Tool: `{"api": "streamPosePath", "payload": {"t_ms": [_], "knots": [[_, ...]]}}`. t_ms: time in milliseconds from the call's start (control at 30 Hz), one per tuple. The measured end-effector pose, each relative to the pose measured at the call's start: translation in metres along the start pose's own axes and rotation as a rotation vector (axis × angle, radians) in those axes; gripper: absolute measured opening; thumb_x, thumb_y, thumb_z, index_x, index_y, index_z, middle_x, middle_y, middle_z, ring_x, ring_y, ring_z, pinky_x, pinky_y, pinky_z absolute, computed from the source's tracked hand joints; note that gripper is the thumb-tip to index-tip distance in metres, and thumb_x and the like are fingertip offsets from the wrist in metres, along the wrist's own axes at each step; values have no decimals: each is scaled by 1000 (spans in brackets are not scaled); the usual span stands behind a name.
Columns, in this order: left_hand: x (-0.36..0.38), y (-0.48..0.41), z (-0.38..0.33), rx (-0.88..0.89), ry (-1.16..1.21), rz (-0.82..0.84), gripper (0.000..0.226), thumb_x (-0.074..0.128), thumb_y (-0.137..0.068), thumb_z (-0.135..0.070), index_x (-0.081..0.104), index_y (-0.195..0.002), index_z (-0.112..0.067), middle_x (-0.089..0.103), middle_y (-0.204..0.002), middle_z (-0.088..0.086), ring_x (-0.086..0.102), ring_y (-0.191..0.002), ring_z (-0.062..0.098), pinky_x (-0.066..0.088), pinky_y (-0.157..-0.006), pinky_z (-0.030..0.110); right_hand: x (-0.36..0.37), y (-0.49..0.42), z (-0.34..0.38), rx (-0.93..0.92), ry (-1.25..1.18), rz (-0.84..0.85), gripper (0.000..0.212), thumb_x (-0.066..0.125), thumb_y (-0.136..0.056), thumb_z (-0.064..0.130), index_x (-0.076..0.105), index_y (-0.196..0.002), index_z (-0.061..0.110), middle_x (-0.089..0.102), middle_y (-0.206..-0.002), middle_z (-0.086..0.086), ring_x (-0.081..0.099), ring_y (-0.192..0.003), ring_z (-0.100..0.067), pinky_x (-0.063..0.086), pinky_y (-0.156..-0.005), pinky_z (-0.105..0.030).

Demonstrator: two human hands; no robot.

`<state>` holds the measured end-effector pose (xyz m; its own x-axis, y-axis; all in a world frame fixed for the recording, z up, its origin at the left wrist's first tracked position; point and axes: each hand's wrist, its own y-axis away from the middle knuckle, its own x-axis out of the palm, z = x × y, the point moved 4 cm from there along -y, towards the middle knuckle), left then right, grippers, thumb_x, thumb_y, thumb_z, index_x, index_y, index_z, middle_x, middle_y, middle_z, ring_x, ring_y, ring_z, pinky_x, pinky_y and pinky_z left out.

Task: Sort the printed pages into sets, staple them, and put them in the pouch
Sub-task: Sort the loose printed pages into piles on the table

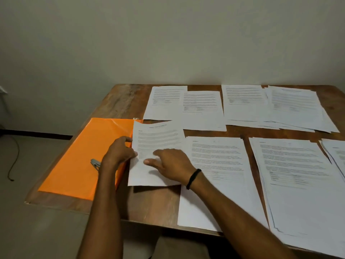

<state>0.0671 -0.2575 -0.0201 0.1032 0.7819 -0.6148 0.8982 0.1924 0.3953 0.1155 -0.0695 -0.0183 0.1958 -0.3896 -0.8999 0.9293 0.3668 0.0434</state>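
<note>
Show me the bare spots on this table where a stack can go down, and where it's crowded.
Two bare patches of table: the far left corner, between the orange pouch and the back pages; and the near edge, between the pouch and the near middle stack. The right half is crowded: stacks with only thin gaps.

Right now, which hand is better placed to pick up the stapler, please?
Likely the left hand: the stapler lies on the pouch beside its wrist, while the right hand rests on the pages.
</note>
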Motion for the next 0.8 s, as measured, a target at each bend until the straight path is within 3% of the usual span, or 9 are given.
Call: {"api": "streamPosePath", "payload": {"t_ms": [67, 133, 233, 300, 400, 567, 667, 800], "knots": [[-2, 6, 2, 9, -125, -6, 56, 71, -83, 1, 53, -135, -13, 68, -107, 15, 66, -92, 28, 58, -79, 43, 13, -5, -7, 19, 111, -59, 51, 52, -96, 57, 63, -122, 14, 66, -121, -9, 60, -110, -29, 44, -92, -40], [-6, 13, 1, 20, -235, -40, 54, 64, -86, -1, 52, -136, -16, 65, -109, 14, 63, -88, 27, 52, -62, 36, 28, -6, -16, 73, 169, -14, 55, 57, -94, 54, 55, -132, 15, 51, -141, -14, 45, -132, -36, 32, -110, -48], [-11, 14, 3, 12, -382, -120, 52, 59, -89, -6, 51, -139, -14, 59, -128, 16, 58, -110, 34, 51, -80, 36, 43, -1, -21, 100, 141, 45, 63, 54, -95, 56, 44, -144, 18, 28, -160, -16, 22, -148, -36, 13, -121, -54], [-11, 16, 5, -18, -467, -168, 42, 60, -90, -9, 53, -131, -8, 58, -128, 17, 57, -114, 37, 43, -80, 34, 49, 4, -18, 94, 143, 10, 65, 51, -96, 56, 39, -148, 19, 23, -162, -16, 17, -150, -36, 8, -122, -54], [-2, 16, 1, 47, -496, -245, 30, 64, -89, -17, 55, -116, -5, 59, -123, 20, 55, -112, 39, 39, -76, 35, 55, 8, -10, 90, 199, -43, 67, 49, -96, 60, 41, -148, 19, 28, -160, -17, 23, -147, -37, 10, -120, -56], [47, 10, -27, 246, -447, -149, 59, 73, -87, -26, 50, -139, -10, 56, -139, 16, 51, -127, 33, 43, -101, 38, 59, 13, -2, 87, 192, -88, 66, 54, -93, 58, 46, -144, 19, 41, -152, -15, 33, -140, -35, 10, -119, -56], [71, 6, -35, 269, -473, -107, 59, 74, -87, -30, 50, -139, -14, 56, -139, 12, 53, -124, 30, 45, -100, 39, 55, 16, -5, 94, 151, -64, 62, 57, -94, 47, 45, -145, 14, 47, -146, -13, 38, -137, -32, 10, -120, -56], [84, -4, -50, 313, -451, -101, 51, 71, -89, -26, 54, -135, -11, 60, -135, 13, 57, -120, 30, 47, -96, 38, 17, 5, -26, 145, 60, -165, 36, 52, -96, 36, 64, -124, 17, 69, -116, -8, 61, -112, -30, 37, -104, -44]]}}
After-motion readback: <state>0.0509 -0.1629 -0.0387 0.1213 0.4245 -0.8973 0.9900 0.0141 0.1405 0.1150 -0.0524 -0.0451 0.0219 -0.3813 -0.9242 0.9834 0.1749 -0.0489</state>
